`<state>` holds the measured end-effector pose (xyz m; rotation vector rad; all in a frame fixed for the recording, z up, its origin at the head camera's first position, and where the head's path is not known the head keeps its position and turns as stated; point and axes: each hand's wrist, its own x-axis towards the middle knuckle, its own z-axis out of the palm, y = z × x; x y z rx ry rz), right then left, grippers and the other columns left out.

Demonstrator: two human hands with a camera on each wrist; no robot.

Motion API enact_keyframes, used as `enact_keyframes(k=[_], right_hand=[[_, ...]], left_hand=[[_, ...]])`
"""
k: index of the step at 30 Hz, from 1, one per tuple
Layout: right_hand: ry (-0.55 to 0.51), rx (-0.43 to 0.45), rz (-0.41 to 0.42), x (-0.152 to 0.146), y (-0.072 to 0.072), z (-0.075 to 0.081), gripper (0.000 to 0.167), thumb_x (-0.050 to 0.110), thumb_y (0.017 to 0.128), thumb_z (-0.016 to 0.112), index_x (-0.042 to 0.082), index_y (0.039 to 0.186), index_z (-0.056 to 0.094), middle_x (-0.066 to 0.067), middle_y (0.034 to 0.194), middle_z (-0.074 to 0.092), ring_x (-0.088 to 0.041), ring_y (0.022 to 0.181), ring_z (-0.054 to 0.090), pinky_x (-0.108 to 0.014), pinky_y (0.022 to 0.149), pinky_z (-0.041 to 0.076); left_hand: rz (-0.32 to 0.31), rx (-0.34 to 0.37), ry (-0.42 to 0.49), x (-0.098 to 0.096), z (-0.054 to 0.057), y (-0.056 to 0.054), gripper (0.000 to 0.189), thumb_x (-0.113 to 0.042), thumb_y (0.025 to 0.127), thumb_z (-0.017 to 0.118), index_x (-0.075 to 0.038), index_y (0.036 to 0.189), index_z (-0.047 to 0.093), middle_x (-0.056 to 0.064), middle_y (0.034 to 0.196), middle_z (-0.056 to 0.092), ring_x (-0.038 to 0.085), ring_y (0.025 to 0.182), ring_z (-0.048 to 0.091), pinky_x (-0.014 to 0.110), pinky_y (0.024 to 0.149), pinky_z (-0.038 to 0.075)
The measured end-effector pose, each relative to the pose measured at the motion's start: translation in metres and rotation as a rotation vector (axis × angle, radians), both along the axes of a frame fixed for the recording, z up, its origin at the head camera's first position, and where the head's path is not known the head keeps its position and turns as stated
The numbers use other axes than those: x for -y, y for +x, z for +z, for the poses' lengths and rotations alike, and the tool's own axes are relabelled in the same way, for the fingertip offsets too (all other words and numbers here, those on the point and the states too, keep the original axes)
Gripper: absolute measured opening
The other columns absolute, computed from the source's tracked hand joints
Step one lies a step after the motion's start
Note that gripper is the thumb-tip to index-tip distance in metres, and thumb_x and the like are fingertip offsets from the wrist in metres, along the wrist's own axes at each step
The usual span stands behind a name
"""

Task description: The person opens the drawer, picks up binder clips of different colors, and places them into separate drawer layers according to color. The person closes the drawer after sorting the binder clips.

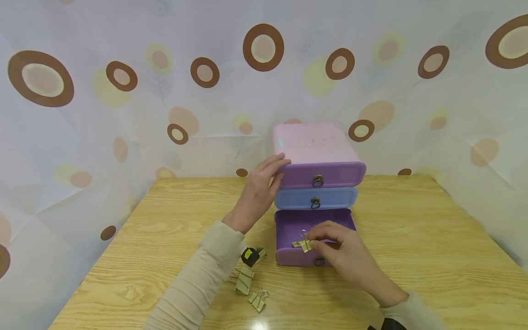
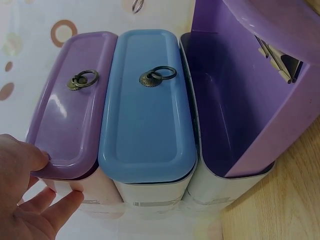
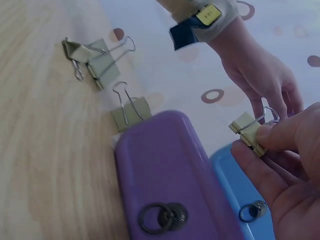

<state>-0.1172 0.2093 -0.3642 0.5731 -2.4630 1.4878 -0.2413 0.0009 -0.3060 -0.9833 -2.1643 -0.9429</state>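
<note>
My right hand [image 1: 346, 256] pinches a gold binder clip [image 3: 247, 131] by thumb and fingers, above the pulled-out bottom drawer [image 1: 284, 229]. Inside that purple drawer, another gold binder clip [image 2: 281, 62] lies near the front wall. My left hand [image 1: 256, 195] rests at the left front corner of the small drawer unit [image 1: 313, 142]. Its thumb [image 2: 40, 159] touches the edge of the top purple drawer [image 2: 70, 125], and its fingers [image 2: 65, 205] lie along the side. The blue middle drawer [image 2: 147, 110] is pushed in.
Left of the unit, on the wood-grain table [image 1: 185, 206], lie a large gold binder clip [image 1: 244, 280] and a smaller one [image 1: 258, 301]. A third clip [image 1: 262, 253] shows partly behind the left wrist's black strap [image 1: 250, 256]. A patterned cloth [image 1: 222, 105] hangs behind.
</note>
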Motion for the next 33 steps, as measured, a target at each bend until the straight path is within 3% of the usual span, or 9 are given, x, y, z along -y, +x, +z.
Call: enact_keyframes(k=[8, 14, 17, 28, 33], right_hand=[[0.091, -0.003, -0.113, -0.015, -0.015, 0.005, 0.012, 0.007, 0.092, 0.07, 0.016, 0.098, 0.076, 0.002, 0.105, 0.07, -0.004, 0.097, 0.066, -0.018, 0.083, 0.059], [0.184, -0.012, -0.16, -0.02, -0.022, 0.003, 0.013, 0.003, 0.09, 0.07, 0.014, 0.096, 0.076, -0.001, 0.103, 0.071, -0.015, 0.095, 0.068, -0.031, 0.084, 0.062], [0.236, -0.013, -0.159, -0.022, -0.027, -0.002, 0.015, 0.001, 0.09, 0.069, 0.012, 0.096, 0.076, -0.001, 0.101, 0.071, -0.018, 0.093, 0.068, -0.035, 0.083, 0.062], [0.37, 0.048, -0.077, -0.026, -0.036, -0.006, 0.016, -0.001, 0.091, 0.063, 0.002, 0.101, 0.075, -0.007, 0.1, 0.072, -0.021, 0.091, 0.07, -0.032, 0.075, 0.059], [0.418, 0.107, -0.052, -0.025, -0.038, -0.005, 0.018, 0.0, 0.092, 0.06, 0.001, 0.1, 0.075, -0.01, 0.1, 0.072, -0.014, 0.082, 0.066, -0.025, 0.066, 0.054]], left_hand=[[-0.005, -0.012, 0.011, -0.001, -0.001, -0.001, 0.033, 0.002, 0.095, 0.062, -0.004, 0.127, 0.065, 0.012, 0.137, 0.061, 0.023, 0.134, 0.054, 0.025, 0.111, 0.046], [-0.007, -0.011, 0.008, -0.001, 0.001, 0.0, 0.033, 0.001, 0.095, 0.062, -0.004, 0.127, 0.065, 0.012, 0.137, 0.06, 0.023, 0.135, 0.053, 0.025, 0.111, 0.045], [-0.007, -0.002, 0.008, -0.001, 0.001, 0.001, 0.033, 0.001, 0.095, 0.062, -0.004, 0.127, 0.065, 0.012, 0.138, 0.06, 0.023, 0.135, 0.053, 0.025, 0.111, 0.045], [-0.005, 0.014, 0.007, -0.001, 0.0, 0.0, 0.033, 0.001, 0.096, 0.061, -0.004, 0.128, 0.064, 0.011, 0.139, 0.06, 0.022, 0.135, 0.052, 0.026, 0.111, 0.046], [-0.002, 0.018, 0.002, -0.001, 0.0, 0.0, 0.034, 0.001, 0.095, 0.062, -0.004, 0.129, 0.064, 0.011, 0.139, 0.059, 0.022, 0.135, 0.052, 0.026, 0.111, 0.046]])
